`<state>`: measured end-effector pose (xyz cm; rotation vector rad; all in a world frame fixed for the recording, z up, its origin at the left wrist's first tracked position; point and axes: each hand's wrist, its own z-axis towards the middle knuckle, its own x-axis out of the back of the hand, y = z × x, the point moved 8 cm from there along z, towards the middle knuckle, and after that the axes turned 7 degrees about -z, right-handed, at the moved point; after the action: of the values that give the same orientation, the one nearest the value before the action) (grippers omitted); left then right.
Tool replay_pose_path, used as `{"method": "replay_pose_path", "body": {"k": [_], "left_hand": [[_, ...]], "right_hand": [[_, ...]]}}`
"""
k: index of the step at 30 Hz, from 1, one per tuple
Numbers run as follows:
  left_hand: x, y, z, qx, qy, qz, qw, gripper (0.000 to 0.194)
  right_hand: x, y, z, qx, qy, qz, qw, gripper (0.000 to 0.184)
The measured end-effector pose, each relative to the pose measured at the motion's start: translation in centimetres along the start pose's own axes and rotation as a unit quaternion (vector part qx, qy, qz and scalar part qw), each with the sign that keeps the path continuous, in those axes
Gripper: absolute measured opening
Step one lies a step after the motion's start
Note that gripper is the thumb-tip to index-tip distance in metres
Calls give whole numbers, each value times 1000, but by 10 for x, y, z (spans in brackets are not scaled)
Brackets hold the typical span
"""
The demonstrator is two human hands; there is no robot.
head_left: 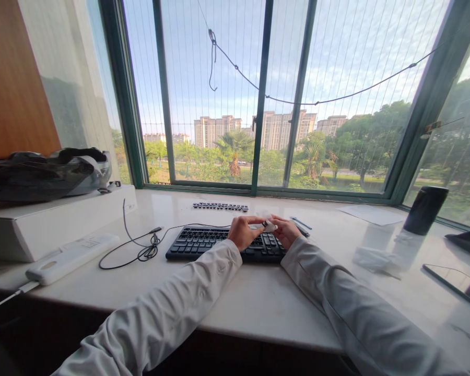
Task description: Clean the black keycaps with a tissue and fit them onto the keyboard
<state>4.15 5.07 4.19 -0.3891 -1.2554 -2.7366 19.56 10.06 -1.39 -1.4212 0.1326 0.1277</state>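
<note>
Left hand (pixel 242 233) and right hand (pixel 285 233) pinch a dark piece (pixel 265 223) and apparent tissue (pixel 272 227) over the keyboard (pixel 196 239), mid-bench (pixel 149 292); seemingly wiping, which calls for steady fingers. Loose keys (pixel 220 207) line the window-side edge.

On the table (pixel 258 308) before the window (pixel 215 94), the keyboard (pixel 196 243) lies between a coiled cable (pixel 149 250) and power strip (pixel 72 256) on the left and a crumpled wrapper (pixel 376 259) on the right, with loose keycaps (pixel 220 207) behind it.
</note>
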Motion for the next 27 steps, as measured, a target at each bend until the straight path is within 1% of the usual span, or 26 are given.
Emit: {"method": "replay_pose_path", "body": {"k": [2, 3, 5, 8, 11, 13, 17, 21, 24, 27], "left_hand": [[-1, 2, -1, 4, -6, -9, 1000, 23], [-1, 3, -1, 3, -8, -9, 1000, 23], [-2, 5, -1, -9, -16, -1, 1000, 24], [-5, 5, -1, -37, -29, 10, 999, 32], [-5, -1, 0, -40, -24, 1, 999, 34], [-5, -5, 0, -35, -17, 2, 999, 33], [-3, -9, 0, -31, -4, 30, 999, 29], [0, -12, -1, -18, 7, 70, 997, 33], [-1, -12, -2, -15, -3, 103, 995, 38], [-2, -9, -2, -19, -15, 129, 991, 37]], "right_hand": [[2, 4, 1, -27, 6, 35, 999, 15], [3, 4, 2, -29, 7, 43, 999, 15], [6, 2, 3, -17, 17, 40, 999, 15], [12, 4, 5, -16, 57, 42, 997, 22], [11, 6, 3, -19, 69, 47, 996, 25], [6, 6, 0, -14, 55, 54, 997, 26], [-7, 4, -6, -11, 0, 50, 999, 32], [-14, 8, -10, -48, -40, 38, 997, 39], [-19, 11, -13, -66, -72, 26, 995, 37], [-22, 8, -14, -50, -91, 4, 995, 29]]}}
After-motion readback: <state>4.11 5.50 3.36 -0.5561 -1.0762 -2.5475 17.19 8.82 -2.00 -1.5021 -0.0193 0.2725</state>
